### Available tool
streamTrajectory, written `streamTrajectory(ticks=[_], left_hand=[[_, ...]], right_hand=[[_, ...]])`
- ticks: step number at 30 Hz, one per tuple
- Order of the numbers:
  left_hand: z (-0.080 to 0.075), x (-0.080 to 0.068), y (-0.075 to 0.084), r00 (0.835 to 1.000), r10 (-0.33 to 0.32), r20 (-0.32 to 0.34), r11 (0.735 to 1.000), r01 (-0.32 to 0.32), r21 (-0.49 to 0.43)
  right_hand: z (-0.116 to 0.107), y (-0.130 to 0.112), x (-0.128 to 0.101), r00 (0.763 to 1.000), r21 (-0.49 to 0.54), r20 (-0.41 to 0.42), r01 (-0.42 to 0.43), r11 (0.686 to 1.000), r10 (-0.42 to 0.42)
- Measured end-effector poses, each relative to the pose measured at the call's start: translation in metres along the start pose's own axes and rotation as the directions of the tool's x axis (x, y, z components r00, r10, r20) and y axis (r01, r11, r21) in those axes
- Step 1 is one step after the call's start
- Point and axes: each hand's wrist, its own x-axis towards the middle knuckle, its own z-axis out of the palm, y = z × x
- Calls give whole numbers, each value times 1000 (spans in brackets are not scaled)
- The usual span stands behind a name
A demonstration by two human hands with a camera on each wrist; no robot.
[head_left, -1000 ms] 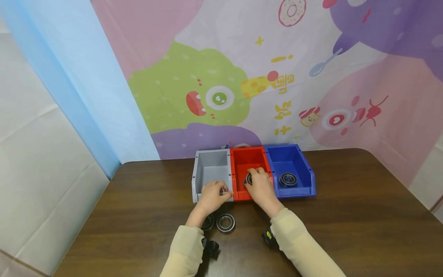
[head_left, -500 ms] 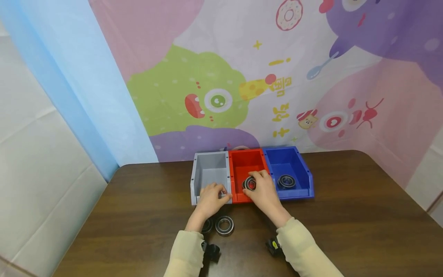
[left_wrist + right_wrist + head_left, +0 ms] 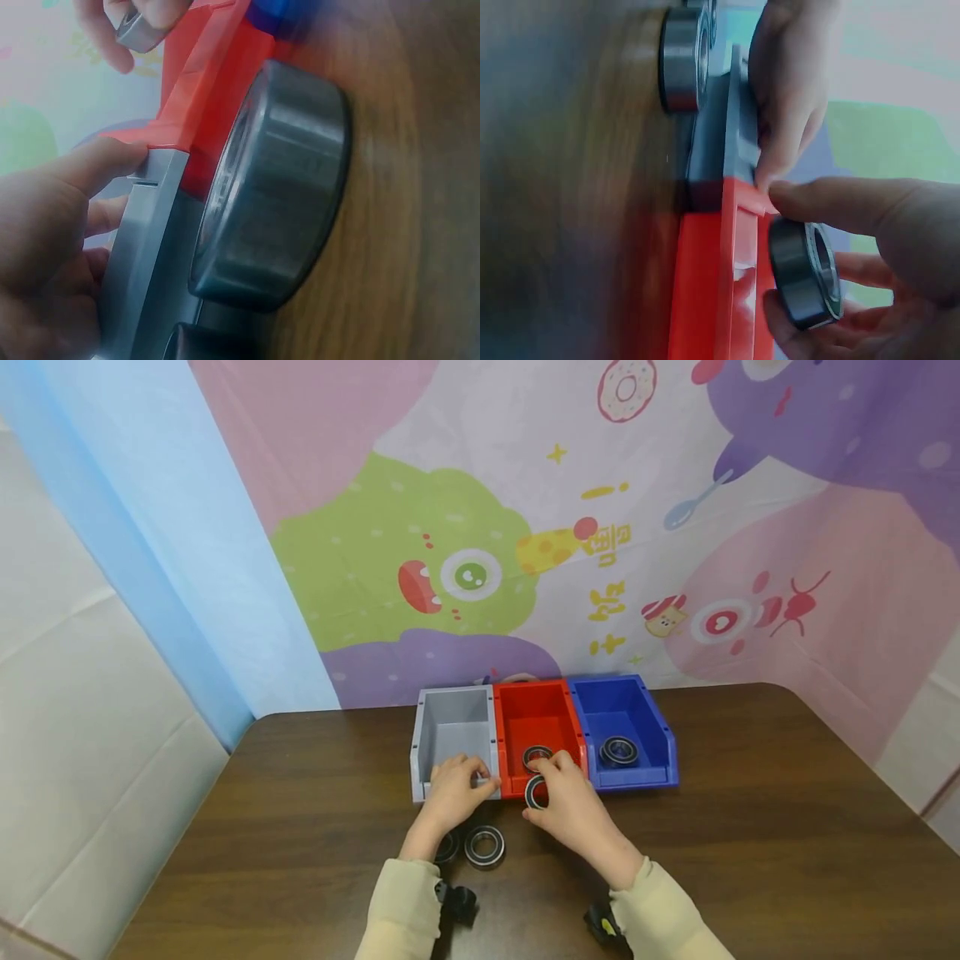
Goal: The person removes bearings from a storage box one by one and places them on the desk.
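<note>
My right hand [image 3: 573, 806] pinches a ball bearing [image 3: 799, 277] between thumb and fingers, just over the front lip of the red bin [image 3: 543, 727]. Inside that bin, behind the hand, lies another bearing [image 3: 527, 755]. The left hand [image 3: 453, 789] holds the front edge of the grey bin [image 3: 142, 247], its thumb at the corner beside the red bin and its fingers inside. Close to the left wrist, a bearing [image 3: 292, 180] lies flat on the table, with a second one [image 3: 447, 850] partly hidden by that wrist.
To the right, the blue bin [image 3: 663, 743] adjoins the red one and has bearings [image 3: 607, 755] near its front. All three bins stand at the back of the brown wooden table [image 3: 300, 827], against a printed cloth [image 3: 465, 493].
My right hand has drawn a bearing up out of the red bin and toward me, past its front lip. The other bearing in that bin now shows. The left hand stays put.
</note>
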Motion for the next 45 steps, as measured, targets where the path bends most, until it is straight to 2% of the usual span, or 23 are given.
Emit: streamTrajectory(ticks=[6, 17, 25, 30, 45], left_hand=[[0, 1, -1, 1000, -17, -6, 1000, 17, -15], [1, -5, 1, 999, 0, -39, 1000, 0, -7], [0, -5, 0, 999, 25, -26, 1000, -25, 8], [0, -3, 0, 999, 20, -30, 1000, -20, -1], [1, -3, -1, 1000, 11, -25, 1000, -11, 7]], right_hand=[[8, -1, -7, 989, 10, 130, 74, 997, -74], [17, -1, -20, 951, -9, 274, 151, 988, -143], [20, -5, -24, 945, -59, 256, 225, 972, -203], [19, -6, -24, 934, -75, 260, 271, 960, -243], [22, -6, -25, 916, -104, 296, 313, 944, -271]])
